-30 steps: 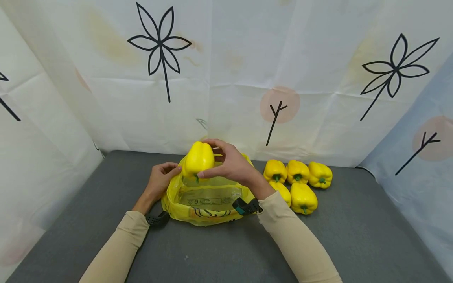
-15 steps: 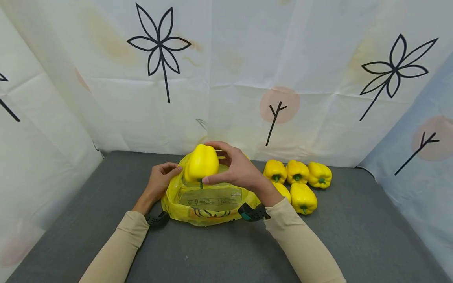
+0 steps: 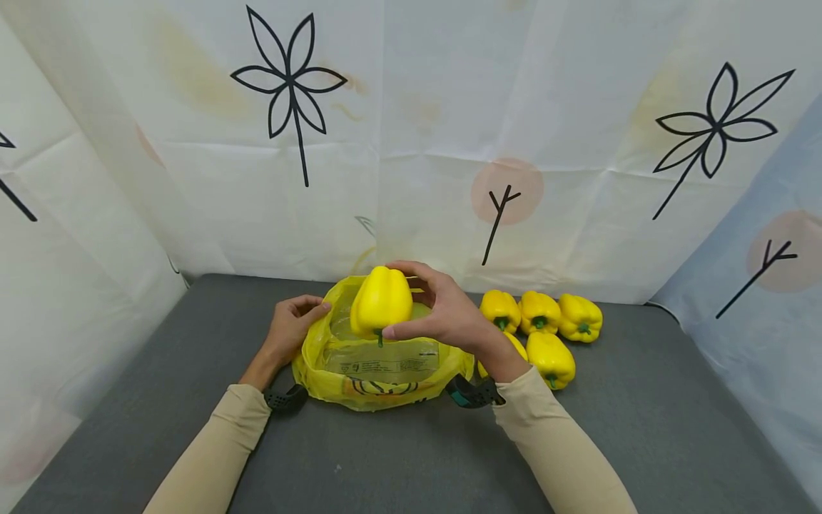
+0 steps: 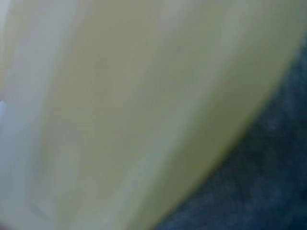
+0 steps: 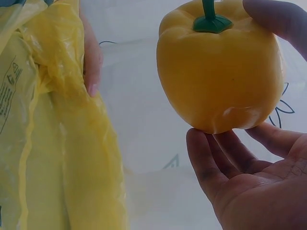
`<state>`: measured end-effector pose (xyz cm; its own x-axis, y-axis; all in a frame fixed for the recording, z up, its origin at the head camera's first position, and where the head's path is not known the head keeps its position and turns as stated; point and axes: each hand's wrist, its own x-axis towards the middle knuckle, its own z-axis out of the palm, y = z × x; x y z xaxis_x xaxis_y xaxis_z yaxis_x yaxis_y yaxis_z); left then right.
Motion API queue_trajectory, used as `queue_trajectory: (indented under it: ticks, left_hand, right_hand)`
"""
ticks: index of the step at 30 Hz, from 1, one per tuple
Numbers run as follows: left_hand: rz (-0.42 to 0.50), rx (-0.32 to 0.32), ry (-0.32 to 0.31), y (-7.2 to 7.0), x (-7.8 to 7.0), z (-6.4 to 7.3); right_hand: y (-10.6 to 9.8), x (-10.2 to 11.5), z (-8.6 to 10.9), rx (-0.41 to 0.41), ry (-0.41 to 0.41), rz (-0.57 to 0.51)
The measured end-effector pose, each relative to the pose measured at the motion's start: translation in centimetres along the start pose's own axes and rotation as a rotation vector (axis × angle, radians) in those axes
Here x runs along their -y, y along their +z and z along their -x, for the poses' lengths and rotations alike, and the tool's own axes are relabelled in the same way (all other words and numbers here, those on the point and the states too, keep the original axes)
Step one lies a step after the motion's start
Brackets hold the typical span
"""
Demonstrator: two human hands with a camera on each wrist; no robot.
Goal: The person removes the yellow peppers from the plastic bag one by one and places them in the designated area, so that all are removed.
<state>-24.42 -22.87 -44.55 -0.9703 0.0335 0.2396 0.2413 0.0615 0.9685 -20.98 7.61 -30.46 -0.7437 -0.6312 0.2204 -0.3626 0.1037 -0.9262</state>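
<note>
A yellow bell pepper (image 3: 381,303) hangs over the open mouth of a yellow plastic bag (image 3: 385,396) in the head view, its green stem pointing down. My right hand (image 3: 449,314) holds it between thumb and fingers. In the right wrist view, the thumb presses near the stem end of the pepper (image 5: 220,72) and fingertips touch the opposite end. My left hand (image 3: 292,330) pinches the bag's left rim. Blurred yellowish bag plastic (image 4: 124,110) fills most of the left wrist view, which hides the left fingers.
Several more yellow bell peppers (image 3: 541,313) lie grouped on the dark grey table (image 3: 385,464), right of the bag. My right wrist partly covers one of them. A pale printed curtain (image 3: 417,128) stands behind the table and at both sides.
My right hand has drifted to the right and slightly down, carrying the bell pepper across the bag's mouth. My left hand and the bag stay in place.
</note>
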Motion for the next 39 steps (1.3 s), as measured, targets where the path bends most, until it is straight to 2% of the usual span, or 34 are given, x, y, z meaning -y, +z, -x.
queue_trajectory:
  ticks: [39]
  left_hand:
    - [-0.004, 0.002, -0.012, -0.1, 0.2, -0.2]
  right_hand:
    - [-2.3, -0.2, 2.8, -0.048, -0.012, 0.019]
